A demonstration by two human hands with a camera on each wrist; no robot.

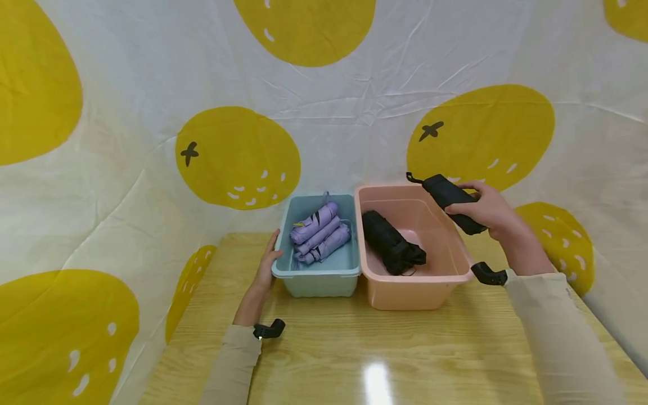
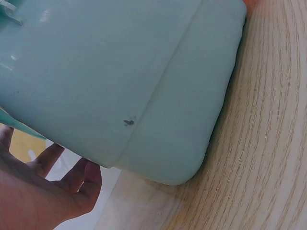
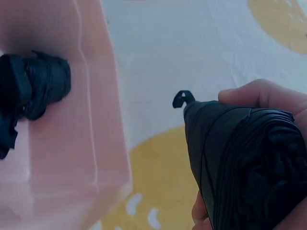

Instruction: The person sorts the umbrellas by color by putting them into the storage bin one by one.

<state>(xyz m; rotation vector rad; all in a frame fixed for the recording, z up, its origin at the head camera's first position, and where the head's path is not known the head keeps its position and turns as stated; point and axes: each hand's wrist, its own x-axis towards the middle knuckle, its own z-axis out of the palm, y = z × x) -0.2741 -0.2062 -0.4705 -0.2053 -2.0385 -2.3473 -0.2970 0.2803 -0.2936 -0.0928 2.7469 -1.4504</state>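
In the head view my right hand grips a black folding umbrella, raised over the right side of the pink bin. The umbrella's strap loop points to the far left; the right wrist view shows its rolled fabric end up close. Another black folding umbrella lies inside the pink bin. My left hand holds the left side of the light blue bin, thumb at the rim. Purple folding umbrellas lie bunched in that bin. Its outer wall fills much of the left wrist view.
Both bins stand side by side on a wood-grain table. A white cloth with yellow fruit shapes hangs behind and along the sides. A black wrist device sits on the left cuff, another on the right.
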